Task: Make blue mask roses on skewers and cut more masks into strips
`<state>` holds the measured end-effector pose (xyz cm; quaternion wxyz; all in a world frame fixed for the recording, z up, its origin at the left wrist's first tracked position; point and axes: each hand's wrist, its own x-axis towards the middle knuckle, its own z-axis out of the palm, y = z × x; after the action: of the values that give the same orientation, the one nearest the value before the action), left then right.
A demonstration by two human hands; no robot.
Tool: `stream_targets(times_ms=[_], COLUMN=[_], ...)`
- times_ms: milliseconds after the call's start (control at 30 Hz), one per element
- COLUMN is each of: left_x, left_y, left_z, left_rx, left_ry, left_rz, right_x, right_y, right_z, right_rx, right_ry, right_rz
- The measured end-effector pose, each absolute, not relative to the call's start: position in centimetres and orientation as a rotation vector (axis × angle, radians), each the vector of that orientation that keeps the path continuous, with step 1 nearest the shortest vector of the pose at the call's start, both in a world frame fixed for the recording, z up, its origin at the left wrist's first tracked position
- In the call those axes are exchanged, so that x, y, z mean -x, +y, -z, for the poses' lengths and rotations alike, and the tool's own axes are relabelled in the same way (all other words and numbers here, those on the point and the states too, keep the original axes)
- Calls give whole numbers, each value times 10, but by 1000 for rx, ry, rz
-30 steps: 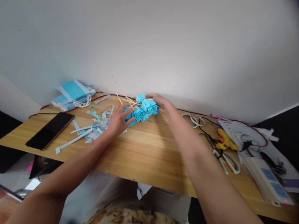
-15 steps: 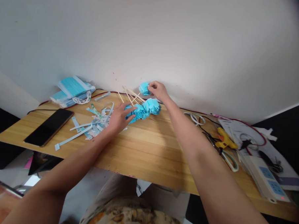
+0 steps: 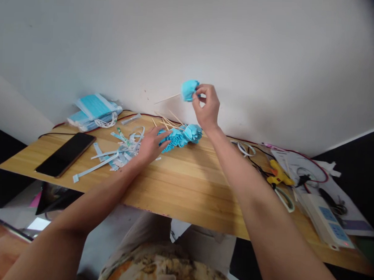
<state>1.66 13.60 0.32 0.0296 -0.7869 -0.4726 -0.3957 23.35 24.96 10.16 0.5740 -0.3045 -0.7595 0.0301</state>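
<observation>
Pinched between the thumb and fingers of my right hand [image 3: 208, 106] is a blue artificial flower [image 3: 189, 90]. It is lifted in front of the wall, and its thin wooden stick stem points to the left. My left hand [image 3: 152, 144] rests at the left side of a bunch of similar blue flowers [image 3: 179, 138], fingers spread and touching them. The bunch lies on the wooden table [image 3: 178, 193], its stick stems [image 3: 167, 122] leaning toward the wall. Cut blue and white mask strips [image 3: 120, 153] are heaped beside my left hand.
A black phone [image 3: 66, 154] lies on the left, with a stack of blue face masks [image 3: 93, 109] behind it. On the right are a yellow glue gun [image 3: 280, 173], scissors [image 3: 285, 200], a coiled white cable [image 3: 246, 149] and a power strip [image 3: 327, 222]. The wall borders the table's back.
My right hand has raised the single flower up and slightly right, away from the bunch, so its stick now shows. My left hand has stayed at the bunch.
</observation>
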Motion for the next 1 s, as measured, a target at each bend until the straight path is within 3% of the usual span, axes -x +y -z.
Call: stream_targets(times_ms=[167,267,467,733,1000], left_x=[-16,-17,-13,-7,-18], left_y=[137,140,143,141,155], left_z=[-2,0,0,-14,-34], left_rx=[2435,2416,2434,2334,2459], left_ry=[-1448,-1485,-1542,-1580,-1579], left_rz=[1219,1215,1230,1305,1156], right_x=[-247,-257,-283,-307,-289], right_y=[194,176,163,183,200], right_z=[-73,-58,-64,-23,0], right_rx=[640,629,778,1045,1089], right_ry=[-2226,-2390,-2021,-1656,-1680], right_rz=[181,170,-153,-983,-1053])
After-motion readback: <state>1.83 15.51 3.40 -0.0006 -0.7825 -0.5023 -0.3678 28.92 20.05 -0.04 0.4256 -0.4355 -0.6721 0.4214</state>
